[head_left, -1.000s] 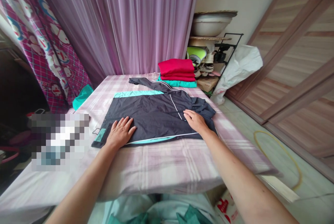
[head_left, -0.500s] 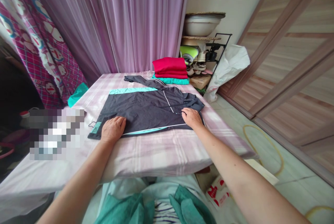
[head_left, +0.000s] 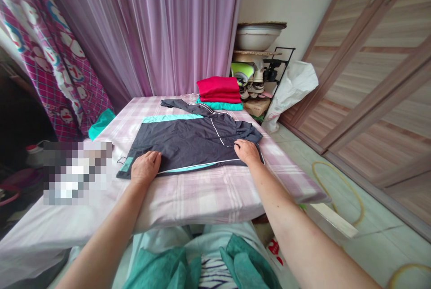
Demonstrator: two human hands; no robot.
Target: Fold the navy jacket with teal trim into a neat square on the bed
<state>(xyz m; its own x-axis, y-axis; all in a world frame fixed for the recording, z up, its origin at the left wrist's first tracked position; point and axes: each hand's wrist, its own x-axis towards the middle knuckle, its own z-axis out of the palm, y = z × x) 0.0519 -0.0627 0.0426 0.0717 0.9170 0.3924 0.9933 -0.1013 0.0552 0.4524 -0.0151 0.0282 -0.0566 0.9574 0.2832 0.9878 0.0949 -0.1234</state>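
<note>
A dark navy jacket (head_left: pixel 182 138) with white piping and a turquoise lining lies on the checked tablecloth (head_left: pixel 198 197), its collar to the right. One sleeve stretches out along the far side, and the near side is folded inward. My left hand (head_left: pixel 145 166) is on the jacket's near edge by the hem, fingers together and curled onto the cloth. Close to the collar, my right hand (head_left: pixel 247 151) has its fingers bent over the fabric at the shoulder. The undersides of both hands are hidden.
Folded red cloth (head_left: pixel 218 89) lies on folded turquoise cloth (head_left: pixel 222 105) at the table's back. Beyond stands a rack (head_left: pixel 286 62) with shoes and a basin (head_left: pixel 257 37), beside a white bag (head_left: pixel 292 86). A turquoise cloth (head_left: pixel 102 123) hangs at the left edge. Part of the left is pixelated.
The view has shifted slightly. Both hands stay at the same places on the jacket, and the jacket lies as before.
</note>
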